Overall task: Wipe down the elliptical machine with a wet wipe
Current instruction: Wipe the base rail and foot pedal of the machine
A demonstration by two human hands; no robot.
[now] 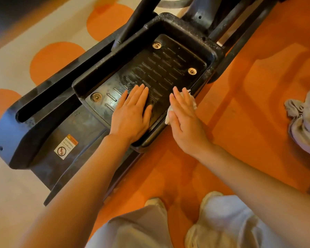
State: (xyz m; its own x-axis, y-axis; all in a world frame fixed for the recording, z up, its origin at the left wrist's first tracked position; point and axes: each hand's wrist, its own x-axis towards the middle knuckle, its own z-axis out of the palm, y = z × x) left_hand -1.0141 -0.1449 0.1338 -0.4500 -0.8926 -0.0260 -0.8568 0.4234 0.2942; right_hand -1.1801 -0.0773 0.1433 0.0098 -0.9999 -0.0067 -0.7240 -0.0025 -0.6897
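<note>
The black foot pedal (161, 68) of the elliptical machine fills the middle of the view; it is ribbed, dusty, with round bolts near its corners. My left hand (132, 111) lies flat on the pedal's near end, fingers straight. My right hand (184, 119) presses a crumpled white wet wipe (192, 102) against the pedal's right rim, fingers straight; most of the wipe is hidden under the palm.
The machine's dark base rail (43, 122) with a warning sticker (65, 146) runs to the left. A grey cloth (306, 120) lies on the orange and cream floor (240, 122) at right. My knees and shoes (211, 196) show at the bottom.
</note>
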